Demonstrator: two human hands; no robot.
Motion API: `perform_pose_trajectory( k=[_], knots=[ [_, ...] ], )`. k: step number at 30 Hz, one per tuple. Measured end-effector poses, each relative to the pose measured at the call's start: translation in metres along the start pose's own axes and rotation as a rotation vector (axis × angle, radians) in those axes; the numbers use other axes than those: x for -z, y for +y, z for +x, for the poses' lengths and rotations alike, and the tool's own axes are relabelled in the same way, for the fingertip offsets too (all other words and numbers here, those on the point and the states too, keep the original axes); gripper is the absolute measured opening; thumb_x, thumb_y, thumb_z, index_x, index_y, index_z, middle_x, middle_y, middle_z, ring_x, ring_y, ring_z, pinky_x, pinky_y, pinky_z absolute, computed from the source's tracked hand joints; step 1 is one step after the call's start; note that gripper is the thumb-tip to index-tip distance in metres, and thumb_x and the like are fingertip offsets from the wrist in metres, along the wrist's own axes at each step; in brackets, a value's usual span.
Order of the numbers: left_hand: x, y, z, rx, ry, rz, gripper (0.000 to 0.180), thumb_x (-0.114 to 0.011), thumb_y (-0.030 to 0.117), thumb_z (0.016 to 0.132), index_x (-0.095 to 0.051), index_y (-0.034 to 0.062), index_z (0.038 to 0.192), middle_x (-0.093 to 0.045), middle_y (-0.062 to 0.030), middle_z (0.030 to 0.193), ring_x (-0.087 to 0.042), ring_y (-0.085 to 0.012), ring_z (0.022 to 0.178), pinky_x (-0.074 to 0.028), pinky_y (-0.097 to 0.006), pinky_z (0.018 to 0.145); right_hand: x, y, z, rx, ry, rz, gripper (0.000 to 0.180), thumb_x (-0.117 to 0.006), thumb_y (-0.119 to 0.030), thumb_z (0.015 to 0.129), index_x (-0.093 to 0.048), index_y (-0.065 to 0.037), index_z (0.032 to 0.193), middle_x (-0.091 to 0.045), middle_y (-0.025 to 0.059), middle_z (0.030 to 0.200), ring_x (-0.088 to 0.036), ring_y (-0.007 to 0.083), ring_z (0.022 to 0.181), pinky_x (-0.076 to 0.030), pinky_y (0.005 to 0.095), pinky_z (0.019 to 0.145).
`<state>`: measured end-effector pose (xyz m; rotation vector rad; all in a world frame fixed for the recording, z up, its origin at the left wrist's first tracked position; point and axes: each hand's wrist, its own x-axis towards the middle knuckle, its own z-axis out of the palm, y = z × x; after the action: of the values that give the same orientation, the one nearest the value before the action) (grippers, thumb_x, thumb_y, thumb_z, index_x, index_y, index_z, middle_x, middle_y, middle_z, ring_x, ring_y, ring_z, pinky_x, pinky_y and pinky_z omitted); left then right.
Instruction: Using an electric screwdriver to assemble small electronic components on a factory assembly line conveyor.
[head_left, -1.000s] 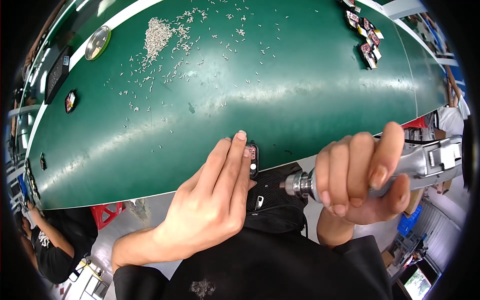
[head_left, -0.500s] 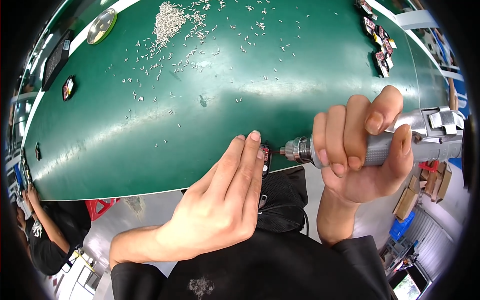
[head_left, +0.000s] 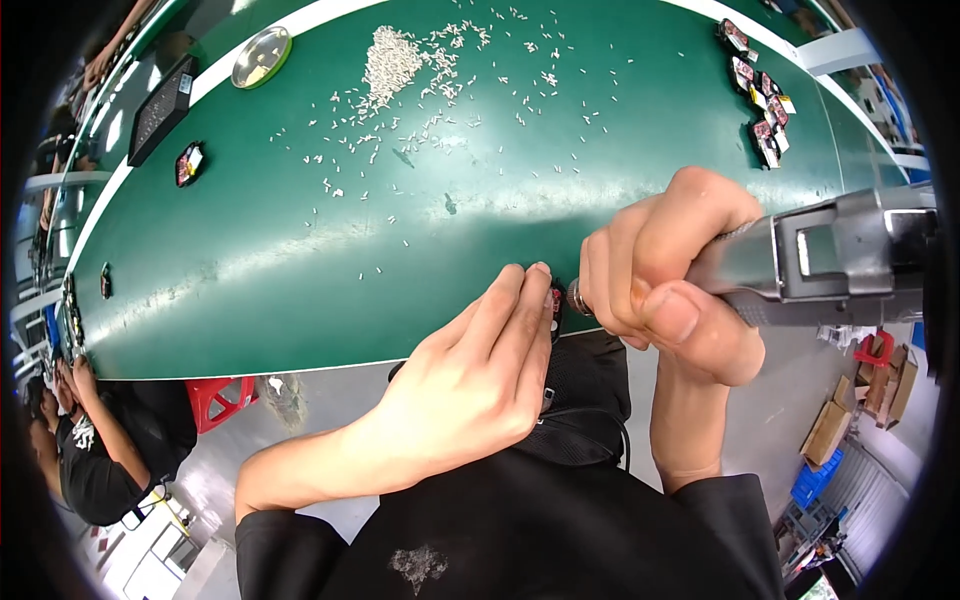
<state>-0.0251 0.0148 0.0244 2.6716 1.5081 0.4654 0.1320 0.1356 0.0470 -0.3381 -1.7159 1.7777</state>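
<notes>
My left hand (head_left: 470,370) lies at the table's front edge with its fingers straight and pressed together, holding a small black-and-red device (head_left: 557,308). Most of that device is hidden behind the fingers. In my right hand (head_left: 672,275) is a grey electric screwdriver (head_left: 835,255), held sideways with the fingers wrapped round its body and the thumb folded underneath. Its knurled metal nose (head_left: 576,297) points left and comes close to the device. The bit itself cannot be seen, so whether it touches a screw is unclear.
A heap of small pale pins (head_left: 392,65) spreads across the green table (head_left: 330,290). Similar devices (head_left: 765,105) cluster at the far right, and another (head_left: 188,163) lies left. A round dish (head_left: 262,58) and black box (head_left: 162,110) stand far left. A co-worker (head_left: 115,440) works at lower left.
The screwdriver has moved left toward the device, and its thin bit has dropped from sight. My right hand has turned and closed more tightly. The whole view has shifted slightly.
</notes>
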Motion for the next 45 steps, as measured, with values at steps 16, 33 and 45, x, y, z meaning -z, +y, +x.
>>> perform_pose_trajectory(
  k=[16,33,45],
  knots=[
    [0.055,-0.095,-0.112,0.857,0.131,0.260,0.044,-0.061,0.000,0.081,-0.050,-0.0021,0.124,-0.050,-0.0233,0.125,-0.048,-0.0406,0.115,-0.041,-0.045,0.098,0.026,0.024,-0.034,0.346,-0.041,0.902,0.018,-0.067,-0.014,0.084,-0.054,-0.003,0.078,-0.050,0.0035,0.052,-0.048,0.0134,0.041,-0.042,0.0280,0.042],
    [0.039,-0.158,-0.034,0.530,0.200,0.257,0.015,-0.062,0.000,0.080,-0.062,-0.0025,0.095,-0.056,-0.0111,0.093,-0.057,-0.0273,0.085,-0.049,-0.037,0.073,0.010,0.049,-0.062,0.195,0.283,1.009,0.012,-0.053,-0.014,0.087,-0.045,-0.006,0.082,-0.042,0.0017,0.052,-0.042,0.0115,0.039,-0.041,0.0284,0.044],
    [0.035,-0.167,-0.036,0.373,0.177,0.331,0.014,-0.061,-0.005,0.076,-0.051,-0.0004,0.084,-0.052,-0.0117,0.083,-0.055,-0.0276,0.075,-0.048,-0.038,0.064,0.012,0.044,-0.070,0.158,0.327,1.012,0.013,-0.051,-0.015,0.088,-0.044,-0.007,0.082,-0.039,0.0011,0.051,-0.039,0.0114,0.039,-0.040,0.0287,0.044]
  ],
)
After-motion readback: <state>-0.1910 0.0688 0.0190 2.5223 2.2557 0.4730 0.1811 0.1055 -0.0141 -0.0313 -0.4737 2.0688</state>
